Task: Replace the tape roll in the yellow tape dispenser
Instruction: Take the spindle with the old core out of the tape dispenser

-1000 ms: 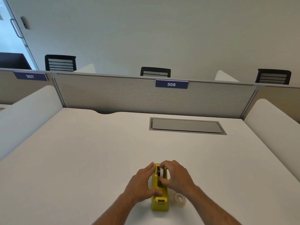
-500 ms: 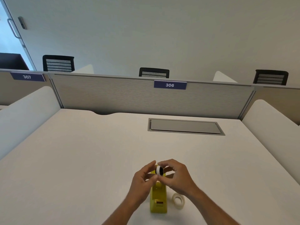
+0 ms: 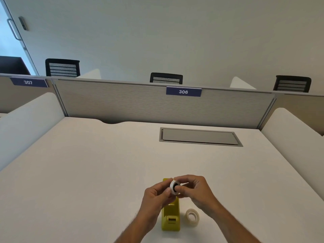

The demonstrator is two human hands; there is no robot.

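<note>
The yellow tape dispenser (image 3: 171,217) stands on the white desk near its front edge, cutter end toward me. Above its back end, both hands hold a small white tape roll with a black core (image 3: 174,186). My left hand (image 3: 156,199) pinches the roll from the left. My right hand (image 3: 194,192) grips it from the right, fingers around the core. A second, clear tape roll (image 3: 192,217) lies flat on the desk just right of the dispenser. The dispenser's roll cradle is hidden behind my hands.
A grey cable hatch (image 3: 199,137) is set into the white desk (image 3: 87,172) further back. A grey partition (image 3: 122,102) labelled 306 closes the far edge, and white side dividers (image 3: 29,118) flank the desk. Black chairs stand beyond the partition.
One second ago both hands were down on the dispenser. They have since lifted the white roll with its black core out and now hold it above the dispenser's back end.
</note>
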